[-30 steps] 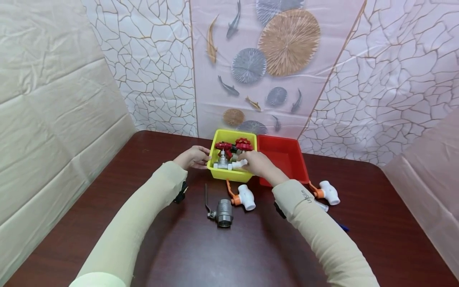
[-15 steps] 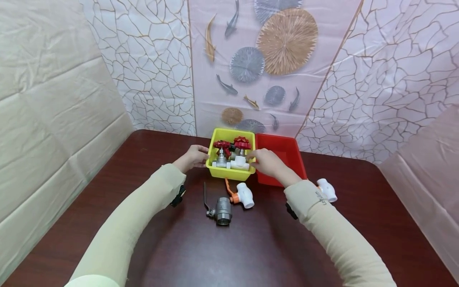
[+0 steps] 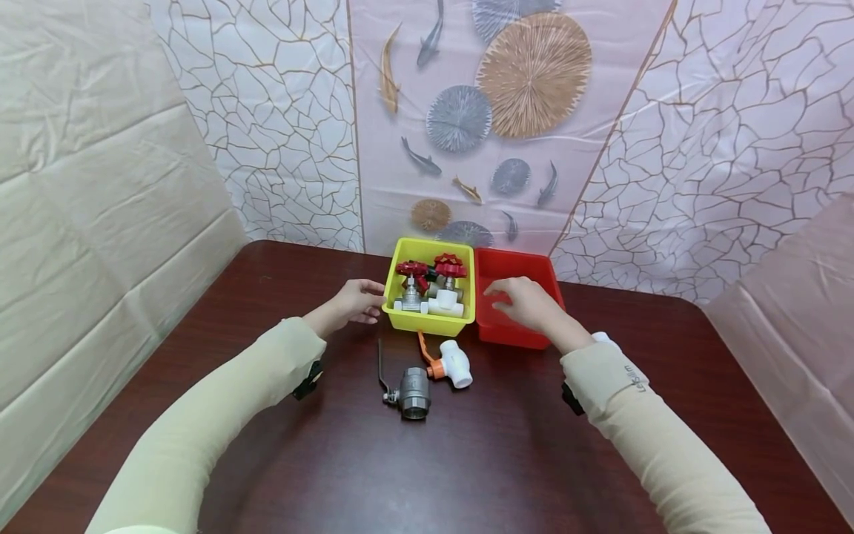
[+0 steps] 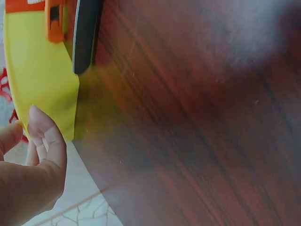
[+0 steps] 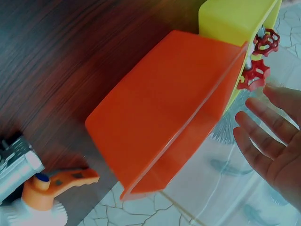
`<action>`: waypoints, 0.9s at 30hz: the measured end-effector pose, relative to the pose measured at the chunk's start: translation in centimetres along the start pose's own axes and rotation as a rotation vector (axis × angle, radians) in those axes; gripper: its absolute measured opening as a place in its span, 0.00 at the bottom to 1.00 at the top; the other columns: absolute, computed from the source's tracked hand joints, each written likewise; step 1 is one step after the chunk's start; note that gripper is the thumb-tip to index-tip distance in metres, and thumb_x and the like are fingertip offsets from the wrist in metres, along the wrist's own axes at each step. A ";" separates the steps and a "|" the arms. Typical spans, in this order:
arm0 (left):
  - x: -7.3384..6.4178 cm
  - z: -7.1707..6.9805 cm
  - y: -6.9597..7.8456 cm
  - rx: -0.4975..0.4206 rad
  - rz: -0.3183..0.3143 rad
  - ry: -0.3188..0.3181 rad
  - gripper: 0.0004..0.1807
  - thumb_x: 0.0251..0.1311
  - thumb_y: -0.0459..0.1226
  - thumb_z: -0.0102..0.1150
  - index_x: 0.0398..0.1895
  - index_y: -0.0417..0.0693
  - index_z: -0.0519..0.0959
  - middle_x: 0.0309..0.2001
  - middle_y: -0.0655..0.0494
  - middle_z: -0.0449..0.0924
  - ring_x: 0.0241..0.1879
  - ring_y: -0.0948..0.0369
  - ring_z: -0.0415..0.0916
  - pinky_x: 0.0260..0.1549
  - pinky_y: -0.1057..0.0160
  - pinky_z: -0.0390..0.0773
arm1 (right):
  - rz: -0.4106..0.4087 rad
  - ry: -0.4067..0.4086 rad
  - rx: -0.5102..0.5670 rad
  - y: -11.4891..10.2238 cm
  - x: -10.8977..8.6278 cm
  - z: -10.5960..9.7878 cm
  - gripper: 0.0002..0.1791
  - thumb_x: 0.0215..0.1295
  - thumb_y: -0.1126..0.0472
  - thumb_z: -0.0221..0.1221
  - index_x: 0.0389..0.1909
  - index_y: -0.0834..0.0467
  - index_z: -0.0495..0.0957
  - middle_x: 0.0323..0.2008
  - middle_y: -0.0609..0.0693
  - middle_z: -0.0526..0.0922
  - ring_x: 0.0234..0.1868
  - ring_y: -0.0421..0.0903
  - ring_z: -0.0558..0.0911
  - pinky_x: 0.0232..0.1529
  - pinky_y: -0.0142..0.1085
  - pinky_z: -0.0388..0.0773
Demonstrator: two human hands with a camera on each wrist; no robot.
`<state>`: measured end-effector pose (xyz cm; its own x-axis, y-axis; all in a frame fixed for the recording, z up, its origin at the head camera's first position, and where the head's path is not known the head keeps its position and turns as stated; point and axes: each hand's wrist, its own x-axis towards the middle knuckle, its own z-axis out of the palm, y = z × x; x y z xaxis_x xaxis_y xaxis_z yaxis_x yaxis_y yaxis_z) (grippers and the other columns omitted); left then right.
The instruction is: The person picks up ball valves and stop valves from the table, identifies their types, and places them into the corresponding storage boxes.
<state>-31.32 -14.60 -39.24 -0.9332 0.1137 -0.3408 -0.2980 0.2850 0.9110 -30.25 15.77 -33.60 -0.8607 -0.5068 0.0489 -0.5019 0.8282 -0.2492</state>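
Immediately right of the left hand [image 3: 351,302], a yellow bin [image 3: 427,324] packed with valve parts: a metal valve [image 3: 411,298] nearest that hand, under a red handwheel [image 3: 411,268]; farther across, a second red handwheel [image 3: 450,265]; toward the near wall, a white T-shaped fitting [image 3: 445,303]. Beneath the right hand [image 3: 528,302], a red bin [image 3: 512,336], side by side with the yellow one. Nearer the person than both hands, between them, a grey ball valve [image 3: 415,393] and, just beside it, a white valve [image 3: 457,365] with an orange handle.

Hard to make out: dark and red pieces behind the metal valve. Partly hidden behind the right hand: the red bin's interior. Just outside the right wrist, a white fitting [image 3: 603,337], mostly covered by the right sleeve [image 3: 660,437]. Cut off in the right wrist view, low and well apart from the fingers: a silvery piece [image 5: 21,169].

Left hand: thumb and fingers loosely bent at the yellow rim; cannot tell whether touching it. Right hand: raised above the red bin, fingers relaxed and slightly apart, gripping nothing.
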 end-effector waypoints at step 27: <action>-6.3 2.1 -2.7 0.146 0.265 -0.202 0.19 0.64 0.30 0.52 0.56 0.29 0.68 0.33 0.44 0.76 0.28 0.60 0.74 0.28 0.63 0.82 | 0.197 0.227 0.225 7.4 -6.5 0.5 0.14 0.65 0.67 0.55 0.49 0.69 0.77 0.47 0.68 0.80 0.28 0.54 0.79 0.31 0.42 0.76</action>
<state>-24.23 -14.06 -40.05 -0.9112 0.3838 -0.1496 -0.0055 0.3518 0.9361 -28.29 25.09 -36.27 -0.9486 -0.2559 0.1860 -0.3150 0.8187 -0.4801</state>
